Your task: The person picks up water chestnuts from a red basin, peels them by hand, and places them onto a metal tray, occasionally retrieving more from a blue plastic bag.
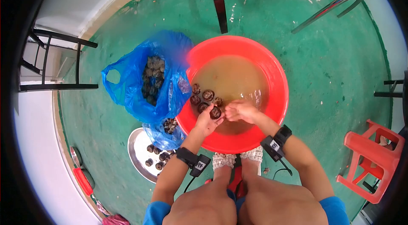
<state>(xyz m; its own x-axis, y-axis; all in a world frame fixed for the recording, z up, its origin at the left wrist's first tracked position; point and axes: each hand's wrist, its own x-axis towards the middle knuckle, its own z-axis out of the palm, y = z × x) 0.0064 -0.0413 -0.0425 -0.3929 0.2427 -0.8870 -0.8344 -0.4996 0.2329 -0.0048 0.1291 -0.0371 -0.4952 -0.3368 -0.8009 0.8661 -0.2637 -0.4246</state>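
Over a red basin [278, 93] of murky water, my left hand [207, 122] holds a dark round snail-like shell [215, 112] in its fingers. My right hand [241, 111] is just to the right of that shell, its fingers bent inward; whether they pinch anything is too small to tell. Several similar brown shells [208, 95] sit in the water at the basin's left side, close to my left hand.
Left of the basin lies an open blue plastic bag [131, 93] with greyish shells. Below it are a smaller blue bag [163, 140] and a metal tray [138, 157] with dark shells. A red stool [355, 144] stands right; chair legs rise at the top.
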